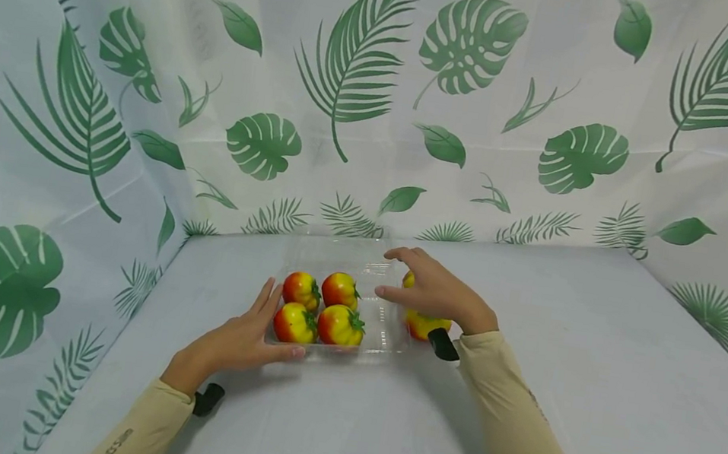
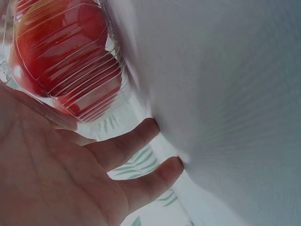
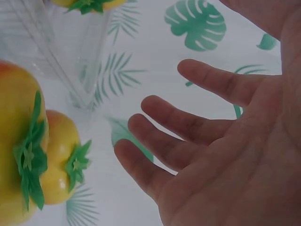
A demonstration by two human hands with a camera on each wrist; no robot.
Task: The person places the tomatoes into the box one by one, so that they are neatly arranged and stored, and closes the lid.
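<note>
A clear plastic clamshell box (image 1: 386,330) stands on the table with its transparent lid (image 1: 333,254) raised at the back. Several red-and-yellow tomato-like fruits (image 1: 294,324) with green leafy tops fill its left and middle part. My left hand (image 1: 239,337) rests against the box's left side, thumb along the front and fingers extended; the left wrist view shows two fingertips (image 2: 150,126) on the tabletop. Over the box's right edge hovers my right hand (image 1: 438,290), fingers spread and palm bare (image 3: 235,160). Beneath it, two more fruits (image 1: 421,327) sit outside the box, partly hidden.
A white cloth covers the table (image 1: 592,380). Behind and at both sides hangs a white curtain (image 1: 373,159) printed with green leaves, close behind the raised lid. Dark wrist-camera mounts (image 1: 444,344) stick out beneath the wrists.
</note>
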